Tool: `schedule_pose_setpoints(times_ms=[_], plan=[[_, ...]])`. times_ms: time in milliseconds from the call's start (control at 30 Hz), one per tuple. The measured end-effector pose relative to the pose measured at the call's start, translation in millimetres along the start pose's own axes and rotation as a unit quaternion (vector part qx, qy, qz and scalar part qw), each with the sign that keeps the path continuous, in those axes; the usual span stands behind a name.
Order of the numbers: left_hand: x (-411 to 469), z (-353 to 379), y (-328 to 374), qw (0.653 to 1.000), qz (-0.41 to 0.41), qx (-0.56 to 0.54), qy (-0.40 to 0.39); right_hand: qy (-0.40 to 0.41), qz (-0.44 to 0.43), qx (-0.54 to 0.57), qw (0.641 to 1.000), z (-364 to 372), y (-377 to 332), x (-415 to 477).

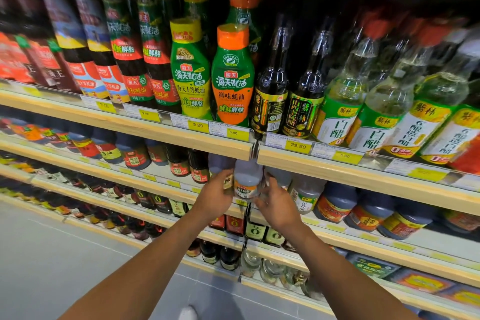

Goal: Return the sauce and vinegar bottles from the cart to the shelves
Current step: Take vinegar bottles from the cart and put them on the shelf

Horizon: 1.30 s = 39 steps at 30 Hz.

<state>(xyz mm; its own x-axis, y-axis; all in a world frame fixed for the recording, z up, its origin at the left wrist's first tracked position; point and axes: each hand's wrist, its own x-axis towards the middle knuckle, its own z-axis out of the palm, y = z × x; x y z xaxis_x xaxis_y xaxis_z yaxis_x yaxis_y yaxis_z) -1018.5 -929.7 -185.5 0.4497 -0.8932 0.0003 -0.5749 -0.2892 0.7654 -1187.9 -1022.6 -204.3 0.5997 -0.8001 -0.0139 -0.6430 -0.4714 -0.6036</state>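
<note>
Apparently two hands, left (217, 193) and right (276, 202), grip one pale bottle (248, 179).

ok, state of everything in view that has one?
vinegar bottle: upright, capped, held between both hands.
left hand: grips the bottle's left side.
right hand: grips its right side.
orange-capped sauce bottle: shelved upright, capped.
dark vinegar bottles: shelved upright, capped.
</note>
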Motion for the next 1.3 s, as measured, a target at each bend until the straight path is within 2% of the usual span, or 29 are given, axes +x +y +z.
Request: schedule_pose_setpoints(times_ms=[100,300,467,633,900,1100,1300], plan=[[-18.8,-14.5,-9.1,0.996,0.032,0.084,0.024,-0.013,-0.045,-0.079,0.996,-10.5,-7.6,-6.7],[-62.5,-53.6,-29.6,0.987,0.022,0.145,0.071,-0.012,-0.197,-0.163,0.967,-7.9,-44.6,-13.3],[-103.7,-113.1,-61.0,0.955,0.014,0.257,0.150,-0.014,-0.286,-0.183,0.941,15.1,-100.7,-15.6],[-153.4,-193.3,-102.1,0.922,-0.019,0.326,0.207,-0.009,-0.351,-0.181,0.919,53.5,-188.6,-18.4],[-266.6,-338.4,-193.3,0.884,-0.094,0.373,0.265,0.001,-0.429,-0.179,0.885,151.1,-364.6,-36.1],[-336.0,-435.8,-264.0,0.865,-0.151,0.374,0.299,0.009,-0.477,-0.150,0.866,221.3,-475.1,-48.8],[-367.9,-498.9,-326.1,0.847,-0.200,0.361,0.334,-0.015,-0.509,-0.121,0.852,284.1,-565.6,-38.7]])
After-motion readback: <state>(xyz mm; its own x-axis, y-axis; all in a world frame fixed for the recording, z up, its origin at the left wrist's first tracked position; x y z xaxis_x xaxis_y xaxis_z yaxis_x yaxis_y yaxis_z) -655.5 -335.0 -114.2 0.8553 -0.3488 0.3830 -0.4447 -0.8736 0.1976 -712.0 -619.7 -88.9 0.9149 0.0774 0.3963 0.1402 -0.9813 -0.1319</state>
